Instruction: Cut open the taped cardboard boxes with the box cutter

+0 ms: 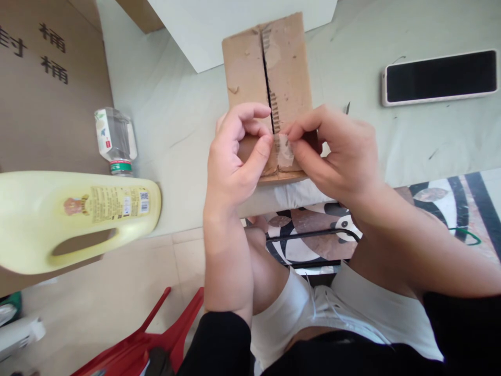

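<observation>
A worn brown cardboard box (287,68) lies with its two flaps meeting at a dark central seam, where torn corrugation shows. Over the near end of that seam is a whitish, translucent piece of tape (285,154). My right hand (338,149) pinches the tape's upper right edge between thumb and fingers. On the left side of the seam, my left hand (240,154) is curled, its thumb tip against a bent finger and its index finger held apart above. Whatever lies between those left fingertips, if anything, is hidden.
A phone (442,78) lies on the pale table (352,57) at right. At left are a large yellow jug (43,219), a clear bottle (117,138) and a printed carton (50,120). A white box (235,26) stands behind; a red chair (156,334) is below.
</observation>
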Demonstrator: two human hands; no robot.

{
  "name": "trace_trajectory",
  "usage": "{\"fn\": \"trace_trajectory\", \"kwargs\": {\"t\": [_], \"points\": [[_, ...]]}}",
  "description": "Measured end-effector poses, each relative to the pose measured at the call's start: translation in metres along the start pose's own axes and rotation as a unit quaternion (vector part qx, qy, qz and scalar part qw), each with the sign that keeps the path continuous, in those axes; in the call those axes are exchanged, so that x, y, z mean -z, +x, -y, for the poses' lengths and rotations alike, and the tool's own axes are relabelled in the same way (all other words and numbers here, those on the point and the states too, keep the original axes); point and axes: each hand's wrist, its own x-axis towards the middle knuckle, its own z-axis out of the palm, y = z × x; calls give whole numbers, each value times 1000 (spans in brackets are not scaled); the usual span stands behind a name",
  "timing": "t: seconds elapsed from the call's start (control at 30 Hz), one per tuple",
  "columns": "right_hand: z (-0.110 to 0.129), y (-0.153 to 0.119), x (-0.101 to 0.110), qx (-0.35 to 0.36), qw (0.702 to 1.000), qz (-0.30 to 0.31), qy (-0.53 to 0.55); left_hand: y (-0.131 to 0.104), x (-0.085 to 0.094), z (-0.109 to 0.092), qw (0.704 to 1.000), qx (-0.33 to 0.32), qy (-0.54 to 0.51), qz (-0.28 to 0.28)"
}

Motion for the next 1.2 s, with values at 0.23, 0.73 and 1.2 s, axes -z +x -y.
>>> {"fn": "trace_trajectory", "kwargs": {"t": [0.23,0.73,1.2], "points": [[6,-1,4,-25,999,20,-9,1,0,6,999,-44,4,-6],[10,2,7,-55,997,48,11,3,-5,-4,996,-4,78,-37],[6,4,16,-5,997,65,42,4,-9,-10,995,24,80,-59]]}}
